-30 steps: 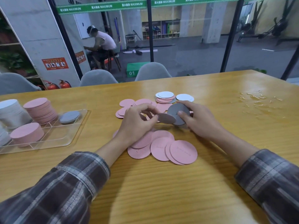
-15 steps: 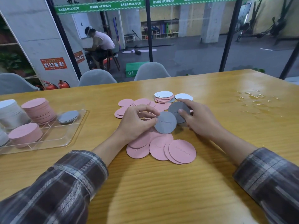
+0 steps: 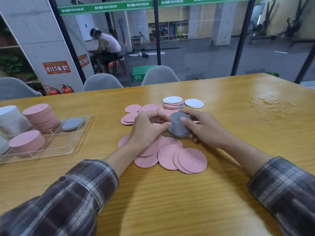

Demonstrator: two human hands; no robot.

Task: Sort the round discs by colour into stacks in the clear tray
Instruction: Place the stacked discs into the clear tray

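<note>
Left grip (image 3: pixel 146 128) and right grip (image 3: pixel 206 130) both pinch the grey discs (image 3: pixel 179 128) at the middle of the desk (image 3: pixel 170 201). They sit slightly offset, so they may slide apart on the carry to the tray (image 3: pixel 51 155) at the left edge.

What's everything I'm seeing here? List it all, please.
grey discs: a few, grey, held between both hands.
loose pink discs: many, pink, on the table around the hands.
loose white discs: a few, white, pile's far side.
clear tray: one, transparent, table's left.
pink stacks: two, pink, in tray.
white stacks: two, white, tray's left side.
grey stack: one, low, grey, tray's far corner.
table: one, yellow wood.
chairs: three, grey, behind table.
left hand: pinches grey discs' edge.
right hand: grips grey discs.
</note>
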